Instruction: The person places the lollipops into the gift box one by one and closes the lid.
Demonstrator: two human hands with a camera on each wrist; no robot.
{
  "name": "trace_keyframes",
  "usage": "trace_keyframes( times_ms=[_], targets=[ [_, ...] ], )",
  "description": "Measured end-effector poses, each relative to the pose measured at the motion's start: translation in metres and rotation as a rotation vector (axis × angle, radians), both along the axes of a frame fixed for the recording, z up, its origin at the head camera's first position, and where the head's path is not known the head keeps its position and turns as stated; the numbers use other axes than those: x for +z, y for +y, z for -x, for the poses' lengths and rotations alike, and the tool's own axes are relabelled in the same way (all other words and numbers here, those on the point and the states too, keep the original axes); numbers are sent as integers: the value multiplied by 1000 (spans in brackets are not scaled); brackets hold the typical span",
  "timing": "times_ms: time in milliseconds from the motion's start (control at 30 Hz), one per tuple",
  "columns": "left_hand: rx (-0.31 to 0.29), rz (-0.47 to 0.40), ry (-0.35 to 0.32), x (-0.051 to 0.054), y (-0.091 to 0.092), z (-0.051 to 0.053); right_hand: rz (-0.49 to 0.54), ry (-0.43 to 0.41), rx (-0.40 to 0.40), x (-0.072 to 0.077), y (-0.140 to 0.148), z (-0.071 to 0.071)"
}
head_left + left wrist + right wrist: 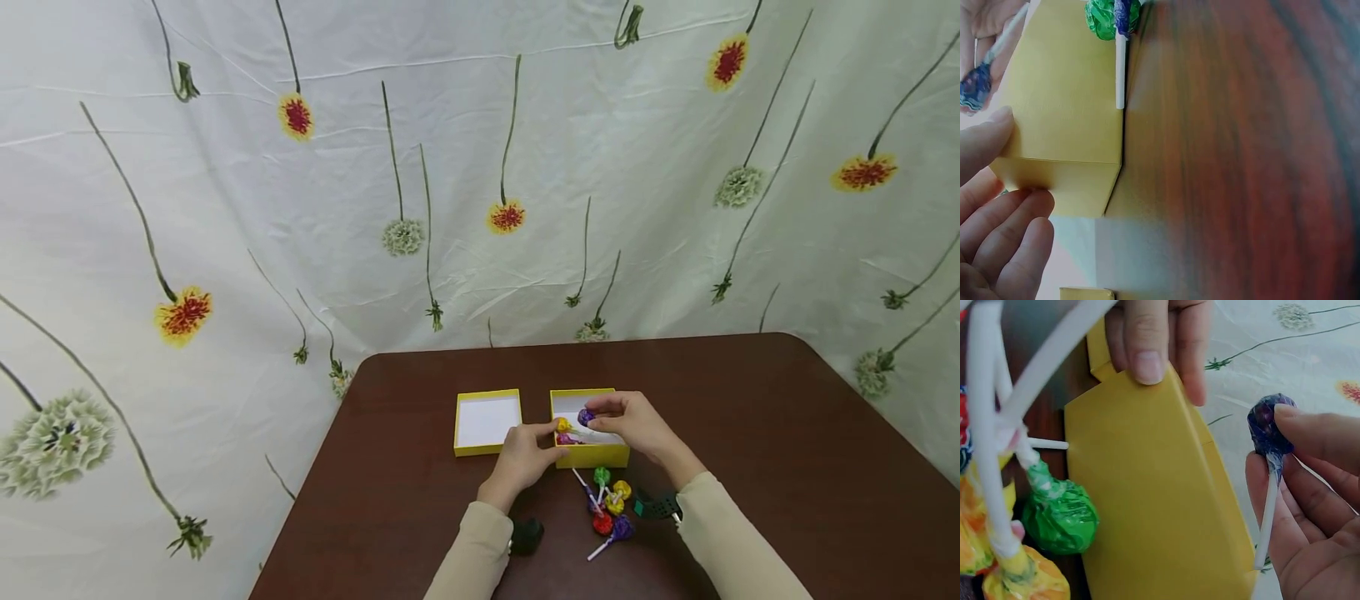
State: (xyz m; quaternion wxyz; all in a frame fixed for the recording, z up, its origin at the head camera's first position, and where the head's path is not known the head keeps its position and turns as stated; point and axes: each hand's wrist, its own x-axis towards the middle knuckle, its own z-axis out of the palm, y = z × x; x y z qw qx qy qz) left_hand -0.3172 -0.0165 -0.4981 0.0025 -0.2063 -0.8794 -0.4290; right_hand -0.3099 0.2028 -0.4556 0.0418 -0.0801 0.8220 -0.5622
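Observation:
A small yellow box [596, 457] with a white inside stands on the table. My left hand [520, 460] grips its near left corner, the thumb lying on the front face and the fingers along the side. Above the box, my right hand [639, 427] pinches a purple-wrapped lollipop [1266, 425] by its round head between thumb and fingers. The lollipop's white stick points down in the right wrist view. Inside the box lie a yellow lollipop [563, 425] and a pink lollipop [566, 438], partly hidden by the left hand.
A shallow yellow-edged lid [487, 393] lies left of the box. Several lollipops are heaped before it, among them a green one [602, 476], a red one [602, 523] and a purple one [622, 527]. Behind the brown table [420, 500] hangs a flowered cloth [450, 275].

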Motion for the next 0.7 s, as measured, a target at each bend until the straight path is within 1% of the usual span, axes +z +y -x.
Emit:
trace_keyframes(
  times_ms=[133, 333, 400, 500, 700],
  targets=[
    [0, 3, 2, 0, 1, 0, -19, 0, -26, -5, -2, 4],
    [-7, -2, 2, 1, 1, -1, -45, -28, -30, -10, -4, 13],
    [-8, -3, 1, 1, 1, -2, -56, -23, -23, -10, -5, 15],
    [-6, 2, 3, 2, 0, -2, -70, 0, 5, -10, -7, 20],
    [-5, 15, 13, 1, 0, -2, -103, 13, 60, -8, -14, 27]
  ],
)
